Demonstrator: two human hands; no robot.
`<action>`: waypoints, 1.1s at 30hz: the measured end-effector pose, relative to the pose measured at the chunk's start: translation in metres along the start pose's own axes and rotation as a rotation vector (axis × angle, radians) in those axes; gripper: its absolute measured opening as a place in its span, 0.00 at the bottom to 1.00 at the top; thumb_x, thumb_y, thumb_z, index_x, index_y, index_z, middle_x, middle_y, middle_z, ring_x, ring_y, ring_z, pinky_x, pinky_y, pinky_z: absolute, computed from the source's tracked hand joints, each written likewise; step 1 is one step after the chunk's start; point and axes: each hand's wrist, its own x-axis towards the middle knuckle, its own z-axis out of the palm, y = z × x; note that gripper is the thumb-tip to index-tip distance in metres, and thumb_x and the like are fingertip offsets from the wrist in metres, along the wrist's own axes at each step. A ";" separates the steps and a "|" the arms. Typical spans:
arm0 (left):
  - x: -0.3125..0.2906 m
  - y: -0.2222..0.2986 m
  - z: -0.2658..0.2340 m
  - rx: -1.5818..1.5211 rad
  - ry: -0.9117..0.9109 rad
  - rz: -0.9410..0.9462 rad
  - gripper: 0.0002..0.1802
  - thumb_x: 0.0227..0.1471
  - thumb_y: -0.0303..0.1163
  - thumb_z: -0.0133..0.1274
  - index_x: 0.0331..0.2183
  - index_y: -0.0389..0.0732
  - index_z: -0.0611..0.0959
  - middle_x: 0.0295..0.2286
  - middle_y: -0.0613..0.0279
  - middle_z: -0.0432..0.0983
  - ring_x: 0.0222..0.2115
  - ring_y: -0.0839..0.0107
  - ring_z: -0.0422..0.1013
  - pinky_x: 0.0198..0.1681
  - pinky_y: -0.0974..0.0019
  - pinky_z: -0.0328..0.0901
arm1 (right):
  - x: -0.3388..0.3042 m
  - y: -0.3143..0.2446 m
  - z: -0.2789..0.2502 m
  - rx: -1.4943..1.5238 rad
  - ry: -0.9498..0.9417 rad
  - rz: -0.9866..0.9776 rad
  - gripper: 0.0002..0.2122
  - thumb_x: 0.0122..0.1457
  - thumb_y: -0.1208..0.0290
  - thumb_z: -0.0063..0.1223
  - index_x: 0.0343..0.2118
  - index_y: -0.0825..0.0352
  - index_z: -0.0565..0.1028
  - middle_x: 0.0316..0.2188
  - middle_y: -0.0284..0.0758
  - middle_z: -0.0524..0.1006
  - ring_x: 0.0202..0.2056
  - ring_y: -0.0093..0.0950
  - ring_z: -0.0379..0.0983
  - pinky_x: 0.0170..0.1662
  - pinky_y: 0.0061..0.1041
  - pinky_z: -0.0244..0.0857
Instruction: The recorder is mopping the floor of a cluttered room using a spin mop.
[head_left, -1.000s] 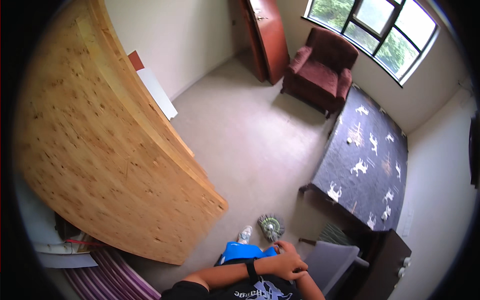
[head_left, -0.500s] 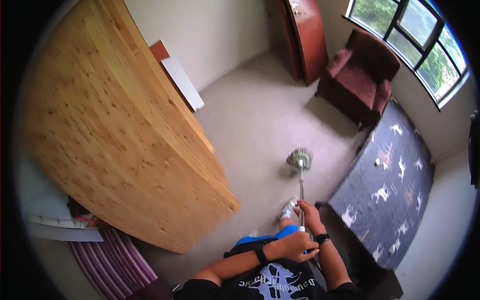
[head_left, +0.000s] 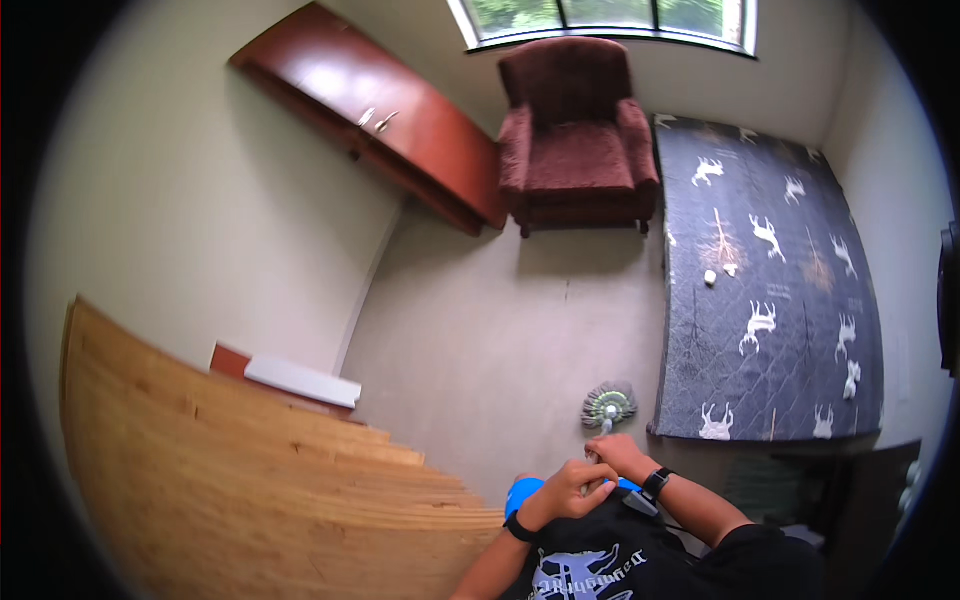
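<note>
A mop (head_left: 608, 408) with a round, fringed grey-green head rests on the floor, close to the near left corner of a dark mattress (head_left: 690, 330). Both my hands are closed round its handle, one above the other. My right hand (head_left: 622, 456), with a watch on the wrist, grips lower down toward the mop head. Nearer my body, my left hand (head_left: 580, 488), with a black wristband, holds the upper part. Most of the handle is hidden by my hands and seen nearly end-on.
Ahead, a maroon armchair (head_left: 582, 160) stands beneath a window (head_left: 610, 15). Red-brown door panels (head_left: 400, 120) lean at the left wall. Wooden boards (head_left: 250, 480) fill the near left, beside a white strip (head_left: 300, 380). A dark low piece of furniture (head_left: 860, 490) stands at my right.
My view has turned right, bringing the armchair and window to the middle. The mop head is now closer to my body and by the mattress corner. Both hands keep their grip.
</note>
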 end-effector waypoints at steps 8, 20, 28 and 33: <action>0.084 -0.032 -0.066 -0.174 -0.078 -0.057 0.08 0.55 0.30 0.53 0.32 0.37 0.83 0.21 0.56 0.75 0.21 0.69 0.69 0.26 0.68 0.60 | 0.040 0.034 -0.047 -0.023 -0.026 0.215 0.12 0.49 0.63 0.57 0.37 0.59 0.79 0.30 0.35 0.81 0.32 0.39 0.79 0.33 0.39 0.72; 0.214 -0.129 -0.270 -0.234 -0.086 0.112 0.12 0.55 0.34 0.51 0.27 0.34 0.79 0.16 0.51 0.69 0.17 0.58 0.65 0.24 0.58 0.60 | 0.265 0.066 -0.137 0.082 -0.133 0.235 0.14 0.48 0.52 0.58 0.31 0.57 0.80 0.34 0.37 0.80 0.37 0.43 0.78 0.36 0.43 0.70; 0.245 -0.145 -0.408 -0.039 0.469 0.217 0.12 0.56 0.32 0.51 0.23 0.37 0.77 0.15 0.56 0.67 0.16 0.62 0.66 0.23 0.61 0.61 | 0.481 0.111 -0.158 -0.115 -0.118 -0.048 0.13 0.45 0.60 0.64 0.33 0.58 0.79 0.33 0.36 0.79 0.35 0.42 0.77 0.35 0.39 0.71; 0.257 -0.184 -0.434 0.118 0.854 0.042 0.11 0.54 0.30 0.53 0.22 0.38 0.77 0.15 0.58 0.68 0.18 0.61 0.66 0.25 0.59 0.61 | 0.610 0.109 -0.155 -0.009 -0.053 -0.168 0.10 0.47 0.68 0.67 0.31 0.62 0.80 0.29 0.38 0.78 0.32 0.41 0.77 0.35 0.36 0.70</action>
